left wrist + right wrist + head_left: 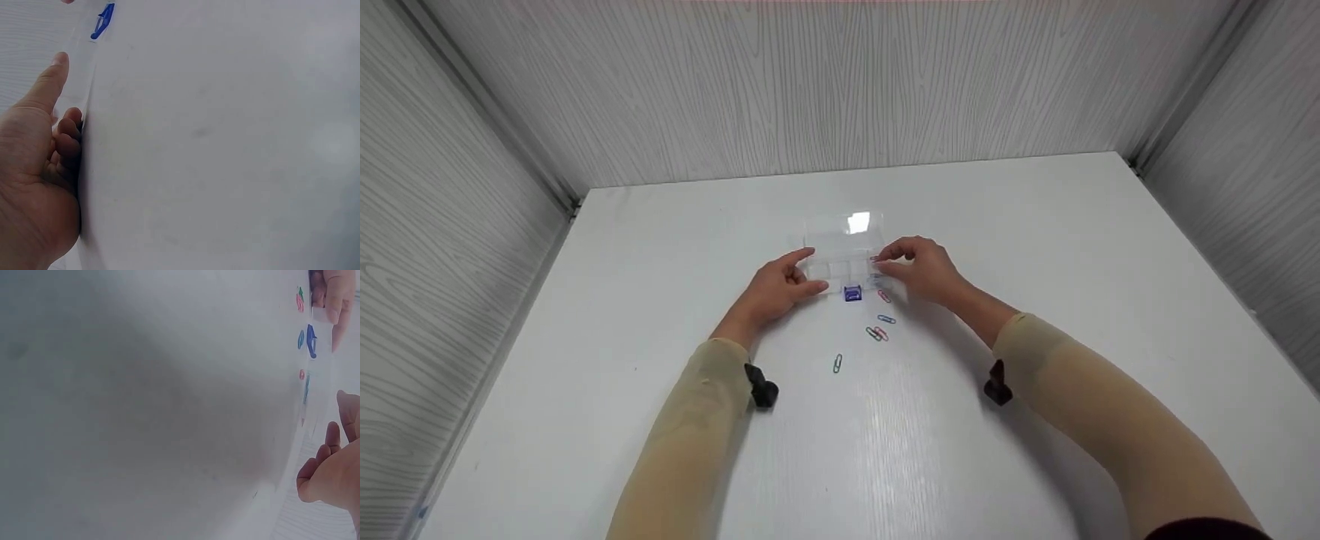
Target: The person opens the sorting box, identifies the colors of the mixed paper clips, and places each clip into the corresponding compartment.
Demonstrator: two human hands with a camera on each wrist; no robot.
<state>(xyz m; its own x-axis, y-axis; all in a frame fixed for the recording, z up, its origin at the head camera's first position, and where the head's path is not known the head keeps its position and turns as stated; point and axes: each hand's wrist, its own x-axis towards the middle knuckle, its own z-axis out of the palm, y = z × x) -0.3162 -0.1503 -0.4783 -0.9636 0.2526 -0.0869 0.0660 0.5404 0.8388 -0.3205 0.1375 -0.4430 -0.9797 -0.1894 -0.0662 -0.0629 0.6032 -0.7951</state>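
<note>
A clear plastic compartment box (838, 271) lies on the white table, its transparent lid (832, 229) folded back and a blue latch (853, 292) at the front. My left hand (777, 289) holds the box's left end, thumb along the front edge and index finger toward the back. Over the right-end compartment, my right hand (926, 270) pinches a small reddish paper clip (874, 259) between thumb and index finger. Below those fingertips, bluish paper clips (876, 279) show through the clear plastic. The right wrist view hides what the right fingertips hold.
Loose paper clips lie in front of the box: a red one (884, 296) close to it, a blue one (886, 319), a crossed green and red pair, and a green one (838, 364) nearest me. Grey wood-grain panels (840, 90) stand behind and at both sides.
</note>
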